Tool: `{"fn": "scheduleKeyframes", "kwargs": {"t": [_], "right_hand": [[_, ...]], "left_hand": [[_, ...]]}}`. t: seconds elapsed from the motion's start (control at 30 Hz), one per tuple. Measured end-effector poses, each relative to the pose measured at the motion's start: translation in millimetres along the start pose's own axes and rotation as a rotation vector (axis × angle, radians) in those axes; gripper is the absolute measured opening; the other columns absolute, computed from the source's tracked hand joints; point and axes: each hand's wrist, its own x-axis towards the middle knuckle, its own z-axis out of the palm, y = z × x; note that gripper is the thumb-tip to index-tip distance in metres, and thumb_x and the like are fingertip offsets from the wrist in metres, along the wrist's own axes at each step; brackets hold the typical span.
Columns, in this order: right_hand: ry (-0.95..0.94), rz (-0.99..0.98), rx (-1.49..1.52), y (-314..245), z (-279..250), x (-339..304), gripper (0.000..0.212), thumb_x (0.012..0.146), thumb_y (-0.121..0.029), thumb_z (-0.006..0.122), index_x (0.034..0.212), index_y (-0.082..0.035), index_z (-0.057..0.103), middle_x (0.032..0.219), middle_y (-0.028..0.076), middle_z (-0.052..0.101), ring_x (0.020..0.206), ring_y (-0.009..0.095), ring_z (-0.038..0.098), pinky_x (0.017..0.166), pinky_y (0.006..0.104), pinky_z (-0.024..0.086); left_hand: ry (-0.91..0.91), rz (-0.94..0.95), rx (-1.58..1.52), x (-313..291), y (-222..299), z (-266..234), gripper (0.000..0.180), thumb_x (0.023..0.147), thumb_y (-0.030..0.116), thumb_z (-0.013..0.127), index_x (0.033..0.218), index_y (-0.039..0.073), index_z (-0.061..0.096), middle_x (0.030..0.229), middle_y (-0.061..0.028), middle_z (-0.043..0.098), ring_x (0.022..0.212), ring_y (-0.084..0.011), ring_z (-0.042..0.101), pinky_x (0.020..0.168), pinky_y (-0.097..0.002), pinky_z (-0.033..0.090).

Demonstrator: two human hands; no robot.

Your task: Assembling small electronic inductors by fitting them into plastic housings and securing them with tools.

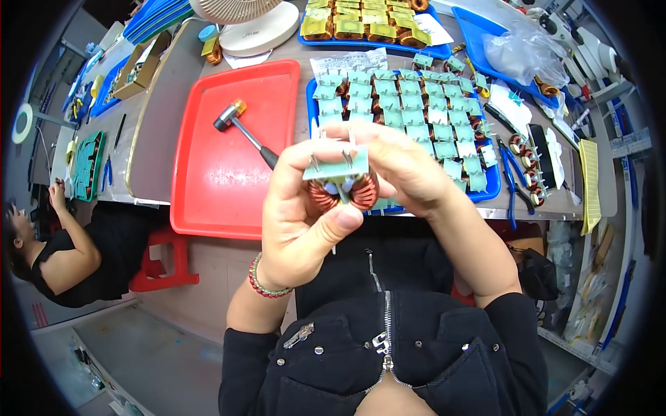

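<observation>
Between my two hands, above the table's front edge, is a toroidal choke coil (364,191) of red-brown wire under a pale green base plate (338,165) with metal pins standing up. My left hand (298,208) wraps it, the thumb below and the fingers behind. My right hand (402,163) holds its far side, fingers bent over the top; some fingertips are hidden. Behind my hands a blue tray (494,182) carries many like coils in rows, plates and pins up. A small hammer (246,132) with a black grip lies in the red tray (208,187) to the left.
Blue-handled pliers (512,184) and more coils (531,163) lie at the right. At the back stand a fan base (260,31), a blue tray of yellow-taped coils (381,31) and a plastic bag (524,55). A co-worker (69,256) sits at far left by a red stool (166,267).
</observation>
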Motion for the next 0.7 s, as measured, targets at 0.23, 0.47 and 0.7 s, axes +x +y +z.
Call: {"fn": "scheduleKeyframes", "kwargs": {"t": [0.23, 0.47, 0.7], "right_hand": [[0.145, -0.043, 0.255, 15.5, 18.1, 8.5, 0.054, 0.082, -0.007, 0.060, 0.129, 0.002, 0.033, 0.098, 0.010, 0.057, 0.084, 0.013, 0.058, 0.074, 0.0267, 0.048], [0.234, -0.639, -0.383, -7.5, 16.1, 16.9, 0.011, 0.090, -0.009, 0.049, 0.099, -0.002, 0.047, 0.091, 0.013, 0.063, 0.075, 0.014, 0.060, 0.069, 0.0259, 0.050], [0.046, -0.485, -0.657, 33.5, 49.0, 44.8, 0.012, 0.085, 0.002, 0.054, 0.094, 0.000, 0.046, 0.091, 0.016, 0.063, 0.085, 0.014, 0.061, 0.073, 0.0246, 0.049]], "left_hand": [[0.129, -0.045, 0.037, -15.3, 5.6, -3.2, 0.043, 0.081, 0.008, 0.063, 0.116, 0.001, 0.038, 0.102, -0.0121, 0.054, 0.095, -0.0169, 0.055, 0.083, -0.0274, 0.043], [0.592, -0.228, 0.348, -53.1, 8.1, -71.3, 0.045, 0.074, -0.006, 0.061, 0.114, 0.001, 0.042, 0.094, -0.0085, 0.054, 0.099, -0.0196, 0.055, 0.085, -0.0307, 0.042], [0.467, -0.522, 1.556, -72.1, -13.8, -110.8, 0.045, 0.060, 0.016, 0.078, 0.097, 0.006, 0.056, 0.096, -0.0128, 0.057, 0.082, -0.0312, 0.055, 0.070, -0.0402, 0.042]]}}
